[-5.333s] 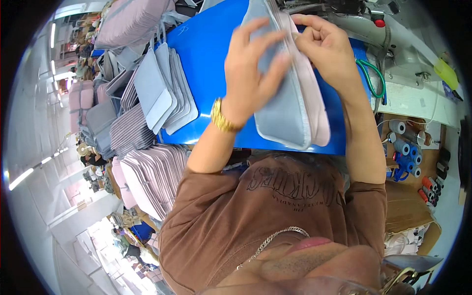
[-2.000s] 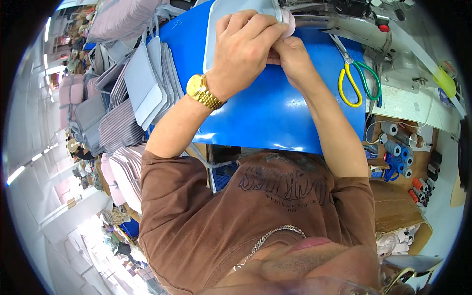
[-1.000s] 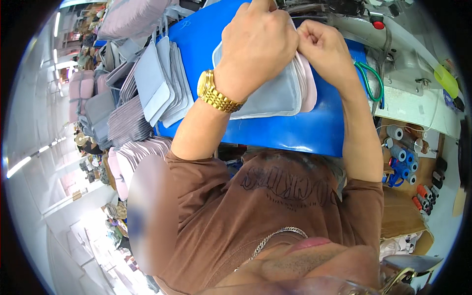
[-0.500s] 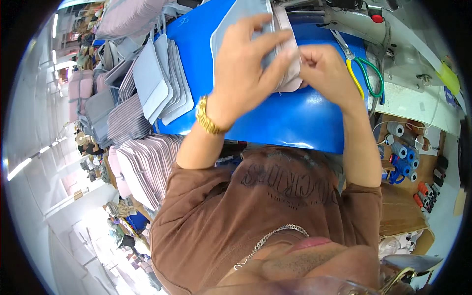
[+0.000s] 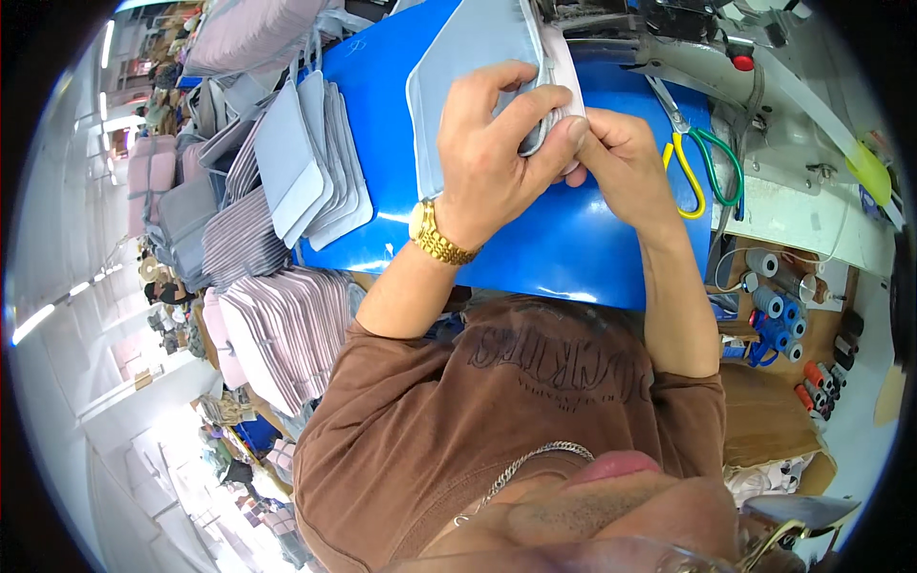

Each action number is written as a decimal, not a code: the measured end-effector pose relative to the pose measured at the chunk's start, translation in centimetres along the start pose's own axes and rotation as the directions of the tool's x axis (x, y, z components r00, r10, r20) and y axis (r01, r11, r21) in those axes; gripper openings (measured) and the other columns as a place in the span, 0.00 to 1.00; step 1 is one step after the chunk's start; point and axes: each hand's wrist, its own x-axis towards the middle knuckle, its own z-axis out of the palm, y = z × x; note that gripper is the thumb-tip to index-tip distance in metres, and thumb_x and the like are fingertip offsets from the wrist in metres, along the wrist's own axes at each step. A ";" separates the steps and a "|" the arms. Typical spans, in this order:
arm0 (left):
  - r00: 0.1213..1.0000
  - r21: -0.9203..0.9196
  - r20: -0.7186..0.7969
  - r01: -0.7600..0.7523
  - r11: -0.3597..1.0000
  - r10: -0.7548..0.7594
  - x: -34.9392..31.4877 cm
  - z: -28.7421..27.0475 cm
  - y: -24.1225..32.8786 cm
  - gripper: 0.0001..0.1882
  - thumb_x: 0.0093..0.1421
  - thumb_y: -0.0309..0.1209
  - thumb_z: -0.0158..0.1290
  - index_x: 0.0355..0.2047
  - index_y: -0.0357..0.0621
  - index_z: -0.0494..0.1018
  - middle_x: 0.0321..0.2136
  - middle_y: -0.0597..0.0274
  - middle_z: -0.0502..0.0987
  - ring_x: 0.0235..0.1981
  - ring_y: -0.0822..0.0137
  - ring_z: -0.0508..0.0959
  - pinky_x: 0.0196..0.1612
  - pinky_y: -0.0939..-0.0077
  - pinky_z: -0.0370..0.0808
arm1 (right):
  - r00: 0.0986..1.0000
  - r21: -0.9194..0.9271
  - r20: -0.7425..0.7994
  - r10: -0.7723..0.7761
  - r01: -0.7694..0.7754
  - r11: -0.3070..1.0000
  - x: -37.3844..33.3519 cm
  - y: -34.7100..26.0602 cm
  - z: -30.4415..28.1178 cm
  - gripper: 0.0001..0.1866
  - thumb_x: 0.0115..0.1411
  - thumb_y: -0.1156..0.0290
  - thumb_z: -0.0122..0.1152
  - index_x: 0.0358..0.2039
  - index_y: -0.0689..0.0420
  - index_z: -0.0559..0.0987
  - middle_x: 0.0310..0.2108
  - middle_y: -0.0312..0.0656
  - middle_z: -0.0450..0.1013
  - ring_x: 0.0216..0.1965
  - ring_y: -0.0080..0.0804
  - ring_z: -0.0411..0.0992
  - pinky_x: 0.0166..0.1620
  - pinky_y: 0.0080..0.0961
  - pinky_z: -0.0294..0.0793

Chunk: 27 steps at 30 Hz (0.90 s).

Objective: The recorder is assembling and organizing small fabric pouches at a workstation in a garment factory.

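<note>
A flat grey fabric piece (image 5: 468, 62) with light piping lies on a blue work surface (image 5: 564, 258), at its far middle. Along the right side of this piece runs a pale pink layer (image 5: 564, 72). My left hand (image 5: 492, 138), with a gold watch at the wrist, curls over the grey fabric's right edge, fingers bent and thumb pressed toward the right hand. Closed in a pinch, my right hand (image 5: 626, 167) meets it at the near corner of the layers. The fingers hide most of the gripped corner.
Scissors (image 5: 695, 158) with yellow and green handles lie right of my hands. Behind them stands a sewing machine (image 5: 669, 38). Stacked grey pieces (image 5: 310, 177) rest at the surface's left, beside striped bundles (image 5: 287, 325). Thread cones (image 5: 778, 310) sit lower right.
My left hand has come down onto the fabric edge and closed, its fingers more curled. My right hand has shifted slightly nearer, and the two thumbs now meet at the corner.
</note>
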 end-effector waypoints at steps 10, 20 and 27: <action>0.993 0.002 -0.067 -0.098 0.995 0.098 2.9 2.3 -4.1 0.09 0.52 0.36 0.64 0.32 0.46 0.81 0.37 0.54 0.76 0.36 0.57 0.75 0.39 0.68 0.74 | 0.999 -0.077 -0.029 -0.024 0.022 0.997 4.1 0.3 -1.2 0.19 0.70 0.59 0.52 0.30 0.62 0.80 0.24 0.37 0.77 0.24 0.18 0.73 0.30 0.17 0.73; 0.996 -0.220 -0.039 0.070 0.973 -0.081 0.8 -0.7 -4.0 0.07 0.54 0.25 0.63 0.32 0.39 0.76 0.31 0.57 0.78 0.33 0.61 0.78 0.37 0.72 0.75 | 0.969 -0.323 -0.186 0.163 -0.217 0.921 4.6 0.3 -0.8 0.19 0.63 0.59 0.59 0.29 0.65 0.82 0.22 0.44 0.79 0.25 0.26 0.79 0.33 0.22 0.78; 0.998 -0.175 -0.034 0.042 0.984 -0.049 0.9 0.2 -3.2 0.08 0.55 0.27 0.62 0.34 0.42 0.76 0.36 0.57 0.78 0.37 0.59 0.77 0.39 0.68 0.73 | 0.977 0.028 -0.215 -0.004 0.010 1.000 5.1 7.7 0.3 0.17 0.64 0.62 0.59 0.35 0.66 0.83 0.27 0.41 0.80 0.31 0.26 0.78 0.38 0.21 0.77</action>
